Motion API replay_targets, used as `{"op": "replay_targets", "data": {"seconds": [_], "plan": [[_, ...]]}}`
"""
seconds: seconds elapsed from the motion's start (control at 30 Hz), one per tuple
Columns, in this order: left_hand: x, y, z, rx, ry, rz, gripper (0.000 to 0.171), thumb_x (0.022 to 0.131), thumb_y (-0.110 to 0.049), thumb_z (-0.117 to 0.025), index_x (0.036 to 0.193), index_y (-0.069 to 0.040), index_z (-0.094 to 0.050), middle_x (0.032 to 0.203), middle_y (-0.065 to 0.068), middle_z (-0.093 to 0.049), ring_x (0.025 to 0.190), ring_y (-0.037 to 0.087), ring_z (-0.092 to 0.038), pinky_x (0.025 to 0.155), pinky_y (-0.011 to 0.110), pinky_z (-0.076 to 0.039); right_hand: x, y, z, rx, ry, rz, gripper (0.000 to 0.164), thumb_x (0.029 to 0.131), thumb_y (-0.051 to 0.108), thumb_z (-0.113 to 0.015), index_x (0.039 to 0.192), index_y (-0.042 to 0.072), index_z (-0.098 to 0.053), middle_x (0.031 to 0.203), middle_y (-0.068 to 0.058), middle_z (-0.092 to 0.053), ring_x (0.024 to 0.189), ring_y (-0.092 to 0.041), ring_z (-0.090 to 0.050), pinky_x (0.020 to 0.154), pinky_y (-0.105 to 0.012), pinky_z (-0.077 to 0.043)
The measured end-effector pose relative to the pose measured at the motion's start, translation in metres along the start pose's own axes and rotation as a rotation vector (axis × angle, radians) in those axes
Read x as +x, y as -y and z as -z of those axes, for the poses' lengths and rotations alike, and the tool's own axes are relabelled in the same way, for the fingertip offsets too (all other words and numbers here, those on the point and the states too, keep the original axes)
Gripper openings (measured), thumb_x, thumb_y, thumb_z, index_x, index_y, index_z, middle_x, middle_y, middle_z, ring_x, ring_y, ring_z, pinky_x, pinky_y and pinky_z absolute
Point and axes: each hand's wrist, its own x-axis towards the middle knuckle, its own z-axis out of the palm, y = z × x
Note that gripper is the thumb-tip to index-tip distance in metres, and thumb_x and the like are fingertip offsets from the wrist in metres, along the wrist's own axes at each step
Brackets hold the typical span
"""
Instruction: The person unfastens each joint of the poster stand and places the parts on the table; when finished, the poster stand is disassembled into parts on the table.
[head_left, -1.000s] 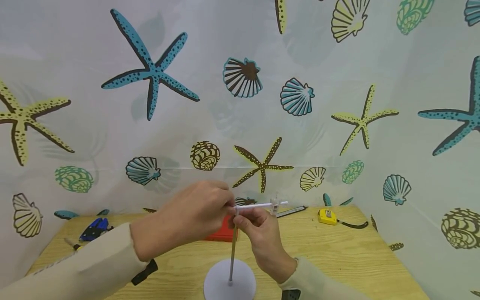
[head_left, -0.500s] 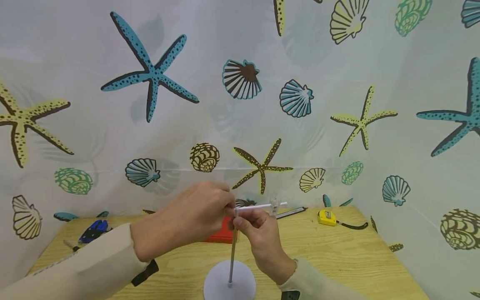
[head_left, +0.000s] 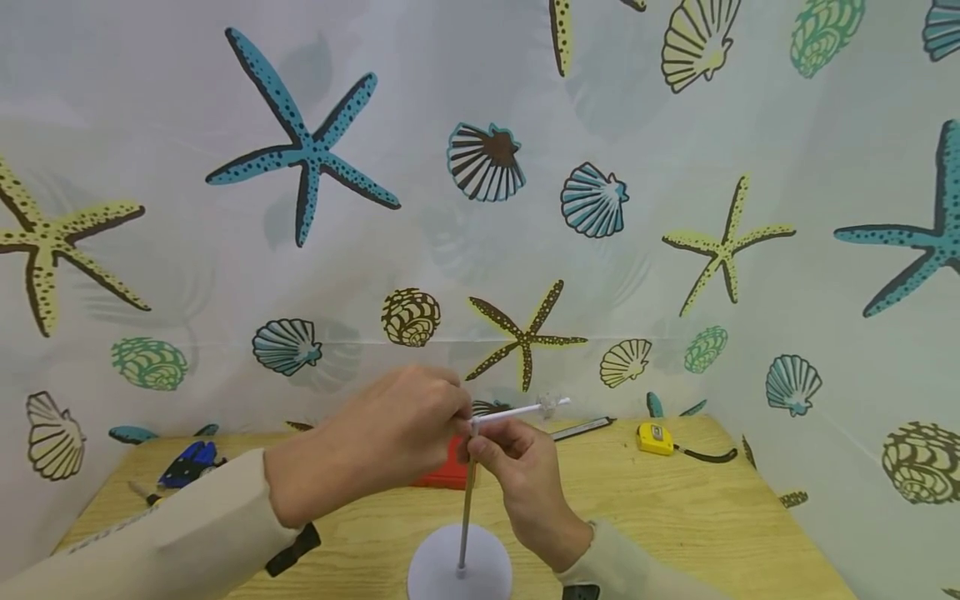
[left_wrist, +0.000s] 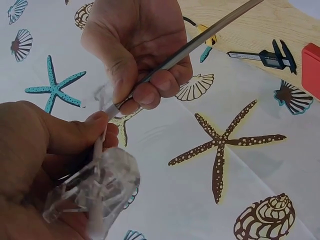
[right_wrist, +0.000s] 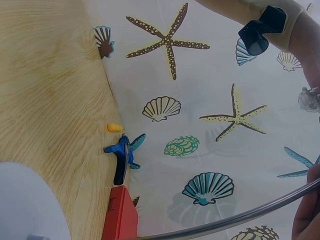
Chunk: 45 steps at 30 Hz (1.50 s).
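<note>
A thin metal rod [head_left: 467, 521] stands upright from a white round base [head_left: 427, 571]. At its top a white crossbar [head_left: 513, 413] slants slightly up to the right, with a clear plastic piece [head_left: 547, 406] near its far end. My left hand [head_left: 405, 417] pinches the top joint, its fingertips partly hidden in the head view. Just below, my right hand [head_left: 528, 475] grips the rod between thumb and fingers. In the left wrist view, another clear plastic piece [left_wrist: 117, 182] sits in front of the left hand. Only some fingers of the right hand [right_wrist: 309, 207] show in the right wrist view.
Behind the hands lie a red case [head_left: 447, 472] and a digital caliper [head_left: 581, 430]. A yellow tape measure [head_left: 655, 438] is at the back right. Blue-handled pliers [head_left: 186, 465] lie at the back left, near a tool with a pointed tip [head_left: 141, 490]. A shell-patterned curtain [head_left: 480, 258] encloses the table.
The crossbar's right end has tilted up slightly, and the clear piece on it has turned a little. Both hands keep nearly the same place and hold.
</note>
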Motion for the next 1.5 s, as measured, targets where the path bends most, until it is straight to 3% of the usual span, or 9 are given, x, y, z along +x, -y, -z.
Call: {"op": "replay_targets", "data": {"seconds": [0.1, 0.27, 0.5, 0.7, 0.9, 1.0, 1.17, 1.27, 1.5], "plan": [[0.000, 0.000, 0.000, 0.000, -0.003, -0.004, 0.010, 0.084, -0.001, -0.076, 0.078, -0.009, -0.075, 0.074, -0.004, -0.062, 0.061, 0.005, -0.051, 0.053, 0.015, -0.042, 0.000, -0.001, 0.000, -0.006, 0.003, 0.007, 0.013, 0.093, 0.015, -0.072, 0.096, 0.003, -0.066, 0.085, 0.010, -0.073, 0.080, -0.004, -0.069, 0.080, -0.022, -0.057], [-0.001, 0.002, -0.001, 0.016, -0.016, -0.032, 0.008, 0.084, -0.002, -0.078, 0.081, -0.010, -0.076, 0.075, -0.005, -0.063, 0.065, 0.005, -0.054, 0.057, 0.014, -0.045, -0.001, -0.001, 0.000, -0.015, -0.016, -0.006, 0.040, 0.092, 0.017, -0.073, 0.103, -0.018, -0.059, 0.085, 0.010, -0.074, 0.080, -0.005, -0.070, 0.081, -0.023, -0.058], [-0.001, 0.003, -0.002, -0.004, -0.030, -0.043, 0.010, 0.084, -0.002, -0.077, 0.079, -0.009, -0.075, 0.073, -0.004, -0.062, 0.061, 0.004, -0.051, 0.054, 0.014, -0.042, 0.000, -0.001, 0.000, -0.007, -0.009, 0.003, 0.009, 0.094, 0.013, -0.071, 0.095, 0.005, -0.067, 0.084, 0.009, -0.073, 0.080, -0.005, -0.070, 0.080, -0.023, -0.057], [-0.002, 0.005, -0.002, -0.005, -0.025, -0.058, 0.007, 0.084, -0.001, -0.078, 0.083, -0.008, -0.076, 0.075, -0.004, -0.062, 0.064, 0.004, -0.053, 0.057, 0.014, -0.045, -0.001, 0.000, -0.001, -0.018, -0.005, -0.006, 0.042, 0.093, 0.016, -0.072, 0.103, -0.021, -0.057, 0.085, 0.010, -0.073, 0.081, -0.004, -0.070, 0.082, -0.023, -0.057], [-0.002, 0.009, -0.002, -0.011, -0.017, -0.093, 0.006, 0.085, -0.001, -0.077, 0.085, -0.007, -0.077, 0.075, -0.004, -0.063, 0.063, 0.004, -0.052, 0.056, 0.014, -0.044, -0.001, 0.000, -0.001, -0.013, -0.008, -0.022, 0.006, 0.094, 0.012, -0.071, 0.096, 0.007, -0.068, 0.086, 0.009, -0.073, 0.081, -0.005, -0.070, 0.082, -0.023, -0.058], [-0.002, 0.010, -0.003, -0.004, -0.019, -0.110, 0.007, 0.085, 0.000, -0.077, 0.086, -0.007, -0.077, 0.077, -0.003, -0.063, 0.065, 0.005, -0.054, 0.058, 0.014, -0.046, -0.001, -0.001, -0.001, -0.005, -0.016, -0.028, 0.003, 0.094, 0.012, -0.071, 0.095, 0.012, -0.069, 0.086, 0.010, -0.074, 0.081, -0.004, -0.070, 0.082, -0.023, -0.058], [-0.002, 0.008, -0.003, -0.009, -0.015, -0.087, 0.006, 0.084, -0.001, -0.078, 0.085, -0.008, -0.077, 0.077, -0.004, -0.064, 0.065, 0.004, -0.054, 0.056, 0.013, -0.044, -0.001, -0.003, 0.000, -0.004, -0.011, -0.010, 0.024, 0.095, 0.011, -0.070, 0.099, -0.011, -0.062, 0.084, 0.011, -0.073, 0.079, -0.004, -0.069, 0.081, -0.022, -0.058], [-0.002, 0.009, -0.003, 0.020, -0.036, -0.118, 0.006, 0.084, -0.002, -0.078, 0.084, -0.008, -0.077, 0.074, -0.005, -0.061, 0.064, 0.004, -0.051, 0.055, 0.014, -0.042, -0.001, -0.004, 0.001, -0.014, -0.009, 0.001, 0.041, 0.095, 0.012, -0.070, 0.105, -0.024, -0.054, 0.084, 0.011, -0.073, 0.080, -0.004, -0.069, 0.081, -0.022, -0.057], [-0.004, 0.015, -0.005, 0.052, -0.101, -0.214, 0.009, 0.083, 0.000, -0.078, 0.084, -0.009, -0.077, 0.075, -0.005, -0.060, 0.066, 0.005, -0.052, 0.059, 0.015, -0.046, -0.001, -0.004, 0.000, -0.007, 0.005, 0.036, 0.048, 0.095, 0.014, -0.070, 0.107, -0.027, -0.051, 0.086, 0.013, -0.073, 0.079, -0.001, -0.069, 0.079, -0.020, -0.057]]}}
